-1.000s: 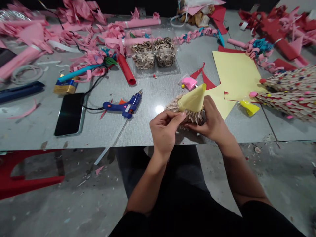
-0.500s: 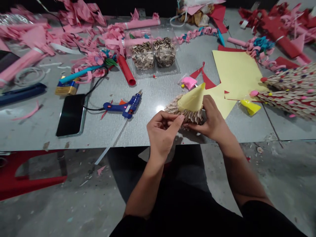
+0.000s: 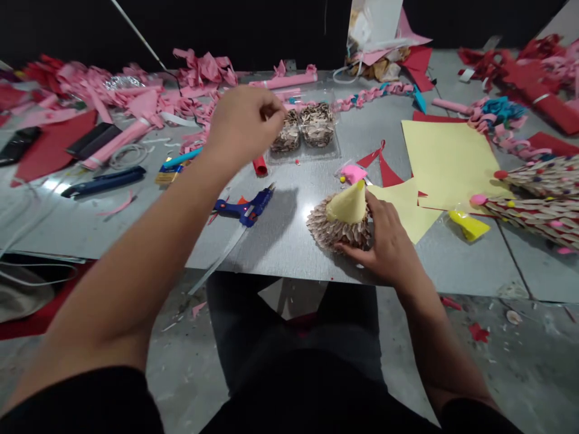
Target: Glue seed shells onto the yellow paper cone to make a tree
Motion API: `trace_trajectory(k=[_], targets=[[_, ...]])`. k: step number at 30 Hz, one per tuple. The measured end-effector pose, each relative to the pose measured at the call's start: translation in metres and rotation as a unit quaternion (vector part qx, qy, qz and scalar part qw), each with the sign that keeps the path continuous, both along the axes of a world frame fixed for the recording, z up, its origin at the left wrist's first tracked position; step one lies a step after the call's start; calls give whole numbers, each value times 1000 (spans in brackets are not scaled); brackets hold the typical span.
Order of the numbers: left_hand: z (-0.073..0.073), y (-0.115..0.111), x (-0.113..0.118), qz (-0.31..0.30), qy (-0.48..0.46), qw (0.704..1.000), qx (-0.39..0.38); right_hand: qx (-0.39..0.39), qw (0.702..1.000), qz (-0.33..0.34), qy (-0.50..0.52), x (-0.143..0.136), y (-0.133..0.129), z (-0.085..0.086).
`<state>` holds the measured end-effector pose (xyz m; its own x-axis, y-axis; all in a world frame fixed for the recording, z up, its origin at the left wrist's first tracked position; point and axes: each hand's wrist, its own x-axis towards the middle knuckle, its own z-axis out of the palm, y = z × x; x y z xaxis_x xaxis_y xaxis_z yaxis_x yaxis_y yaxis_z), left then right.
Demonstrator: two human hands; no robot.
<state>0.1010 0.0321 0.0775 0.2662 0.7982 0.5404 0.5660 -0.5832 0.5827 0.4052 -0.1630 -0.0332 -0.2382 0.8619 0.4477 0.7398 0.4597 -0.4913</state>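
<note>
My right hand (image 3: 386,241) grips a yellow paper cone (image 3: 347,206) from its right side. The cone stands on the table, its lower part covered in overlapping rows of pale seed shells (image 3: 332,232), its tip bare. My left hand (image 3: 244,123) is raised over the table, beside a clear plastic container (image 3: 337,150). Its thumb and fingers are curled together in a pinch; whatever is between them, I cannot make out. Two heaps of seed shells (image 3: 318,126) fill the container's compartments, the left one partly behind my hand. A blue glue gun (image 3: 248,211) lies left of the cone.
Yellow paper sheets (image 3: 452,157) and shell-covered cones (image 3: 543,214) lie to the right. Pink clay in a bag (image 3: 353,173) sits behind the cone. A stapler (image 3: 106,181) and pink crepe paper (image 3: 136,108) are on the left. My left forearm hides the phone's place.
My left hand has left the cone's shell rows and moved up and left to the container. My right hand still holds the cone. The view has shifted a little.
</note>
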Motion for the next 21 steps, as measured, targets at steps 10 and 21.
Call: trace_trajectory(k=[10, 21], targets=[[-54, 155, 37, 130, -6, 975, -183, -8, 1000, 2, -8, -2, 2, 1], [-35, 174, 22, 112, -1, 974, -199, -1, 1000, 4, -4, -2, 3, -1]])
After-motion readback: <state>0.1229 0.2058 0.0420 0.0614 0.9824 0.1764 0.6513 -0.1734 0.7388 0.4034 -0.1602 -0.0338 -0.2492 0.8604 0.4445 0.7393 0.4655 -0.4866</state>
